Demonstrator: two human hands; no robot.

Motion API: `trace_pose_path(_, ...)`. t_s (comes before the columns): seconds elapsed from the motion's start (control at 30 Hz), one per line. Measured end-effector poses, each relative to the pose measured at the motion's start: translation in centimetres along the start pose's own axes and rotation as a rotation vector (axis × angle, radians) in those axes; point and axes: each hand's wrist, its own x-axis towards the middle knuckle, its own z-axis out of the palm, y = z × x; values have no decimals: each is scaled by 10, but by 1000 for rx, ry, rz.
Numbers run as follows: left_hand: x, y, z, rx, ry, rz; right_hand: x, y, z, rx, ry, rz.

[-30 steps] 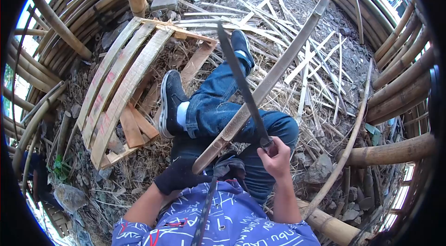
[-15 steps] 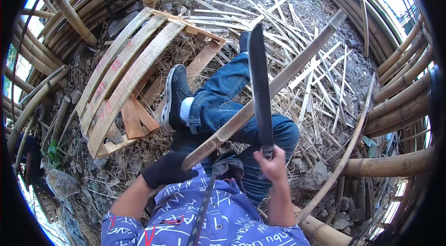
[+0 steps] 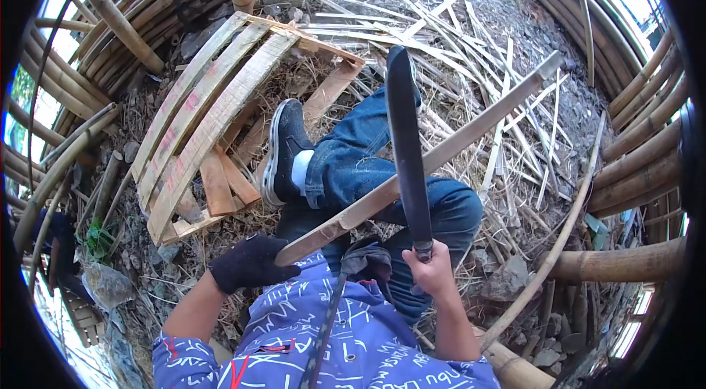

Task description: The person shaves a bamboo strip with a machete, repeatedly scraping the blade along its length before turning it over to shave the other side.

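Note:
My left hand (image 3: 248, 264), in a black glove, is closed around the near end of a long split bamboo strip (image 3: 482, 123). The strip slants up and to the right across my bent legs. My bare right hand (image 3: 432, 270) grips the handle of a machete (image 3: 410, 150). Its broad dark blade points away from me, tip foremost, and crosses over the middle of the strip in this view. Jeans (image 3: 353, 168) and a dark shoe (image 3: 285, 150) show beneath both.
A slatted wooden pallet (image 3: 213, 109) lies to the left. Thin bamboo slivers (image 3: 507, 139) are scattered ahead and to the right. Bamboo poles (image 3: 625, 260) and a stone (image 3: 507, 279) lie at right; stacked bamboo curves around. Part of another person (image 3: 62, 257) shows at far left.
My left hand has shifted left and the strip's far end has dropped lower in view. The machete's tip sits slightly lower and further left. The view has shifted a little.

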Motion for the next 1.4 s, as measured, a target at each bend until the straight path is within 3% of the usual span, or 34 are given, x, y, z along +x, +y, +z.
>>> trace_pose_path(0.07, -5, 6, -4, 3, -89, -125, 3, 6, -7, -58, -41, -96)
trace_pose_path(0.2, -6, 13, -4, 52, -67, -127, 12, 9, 1, 149, 48, 52)
trace_pose_path(0.27, -1, 21, -7, 2, -33, -118, 6, 7, 27, 268, 33, 62)
trace_pose_path(0.3, 2, 22, -8, 2, -29, -110, -2, -5, 38, 347, -23, 175)
trace_pose_path(0.33, 5, 22, -10, -9, -22, -105, -6, 2, 54, 353, 4, 110)
trace_pose_path(0.4, 6, 23, -13, -14, -29, -109, -10, 4, 56, 297, -106, 66)
trace_pose_path(0.53, 9, 17, -16, 7, -50, -91, 1, -12, 23, 236, -10, 32)
trace_pose_path(0.67, 21, 28, -17, 2, -25, -27, 2, -11, 43, 260, 161, -27)
trace_pose_path(0.73, 25, 25, -7, -55, -3, -54, -5, -16, 56, 93, 147, -122)
trace_pose_path(0.93, 29, 17, 16, -216, 59, -11, -2, -37, 34, 161, 111, -35)
trace_pose_path(1.13, 33, 10, 19, -176, 35, 31, -3, -32, 39, 78, 94, -94)
trace_pose_path(1.2, 33, 7, 15, -129, 32, 51, 0, -35, 27, 112, 9, -6)
trace_pose_path(1.27, 33, 12, 9, -96, -27, 16, 5, -20, 24, 60, 14, -67)
trace_pose_path(1.33, 43, 17, 12, -142, -4, 65, 5, -8, 41, 217, 71, -3)
trace_pose_path(1.4, 48, 17, 9, -181, 22, 109, 1, 14, 57, 250, -24, -15)
